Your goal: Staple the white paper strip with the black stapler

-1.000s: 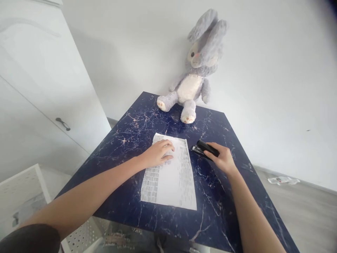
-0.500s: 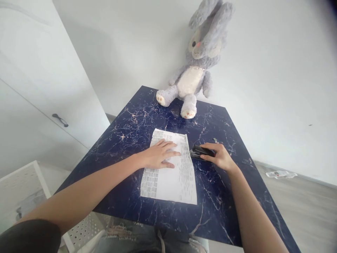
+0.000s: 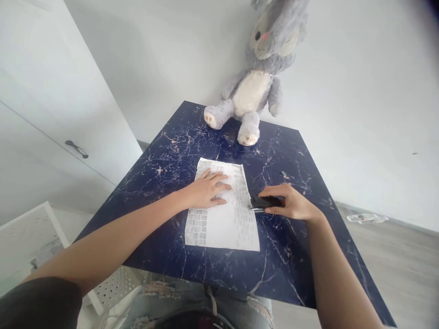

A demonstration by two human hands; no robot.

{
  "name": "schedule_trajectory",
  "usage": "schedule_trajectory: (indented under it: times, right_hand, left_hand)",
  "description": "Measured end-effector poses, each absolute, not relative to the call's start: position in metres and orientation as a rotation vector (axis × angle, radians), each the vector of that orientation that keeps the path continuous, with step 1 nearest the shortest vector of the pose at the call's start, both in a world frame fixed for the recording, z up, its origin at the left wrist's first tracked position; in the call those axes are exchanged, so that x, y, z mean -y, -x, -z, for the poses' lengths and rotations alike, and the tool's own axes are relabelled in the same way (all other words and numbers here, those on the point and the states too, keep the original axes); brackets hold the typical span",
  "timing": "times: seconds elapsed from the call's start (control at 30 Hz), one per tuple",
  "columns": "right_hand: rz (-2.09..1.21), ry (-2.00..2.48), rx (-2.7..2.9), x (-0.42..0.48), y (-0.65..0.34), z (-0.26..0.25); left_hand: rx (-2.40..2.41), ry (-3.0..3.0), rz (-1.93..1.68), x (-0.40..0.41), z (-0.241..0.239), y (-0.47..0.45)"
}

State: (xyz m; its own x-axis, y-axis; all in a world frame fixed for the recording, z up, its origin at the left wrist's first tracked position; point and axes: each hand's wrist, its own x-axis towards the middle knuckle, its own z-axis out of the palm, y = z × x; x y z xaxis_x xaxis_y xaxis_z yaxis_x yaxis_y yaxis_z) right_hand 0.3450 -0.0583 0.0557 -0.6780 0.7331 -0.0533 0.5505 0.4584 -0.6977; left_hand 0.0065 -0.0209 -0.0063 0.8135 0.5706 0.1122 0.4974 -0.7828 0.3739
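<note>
A printed sheet of paper (image 3: 222,228) lies on the dark blue marbled table (image 3: 164,260). On its upper left part rests my left hand (image 3: 207,191), palm down with the fingers spread. My right hand (image 3: 290,202) grips a black stapler (image 3: 267,203) from the right side, thumb below and fingers on top. The stapler's front end meets the right edge of the paper; whether the edge sits inside its jaws I cannot tell.
A grey plush rabbit (image 3: 254,93) sits at the table's far edge, against the wall. Past the stapler lies a small object (image 3: 284,175). A white cabinet (image 3: 68,114) stands on the left, a perforated white rack (image 3: 113,288) low at left. Clear packaging (image 3: 366,218) is on the floor at right.
My right hand has shifted the stapler slightly down along the paper's right edge and turned it more level. My left hand stays spread on the sheet. The view has tilted down a little.
</note>
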Motion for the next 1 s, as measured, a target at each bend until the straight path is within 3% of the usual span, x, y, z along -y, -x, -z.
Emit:
schedule_trajectory:
  times: [0.3, 0.83, 1.0]
  right_hand:
    - [-1.178, 0.931, 2.711, 0.079, -0.305, -0.075]
    - [-1.279, 0.918, 2.736, 0.084, -0.298, -0.076]
    - [-1.464, 0.914, 2.539, 0.084, -0.296, -0.077]
  left_hand:
    - [-0.506, -2.630, -0.301, 0.032, 0.005, -0.015]
    - [-0.196, -2.393, -0.302, 0.038, -0.007, -0.016]
    - [-0.106, -2.368, -0.276, 0.039, -0.011, -0.013]
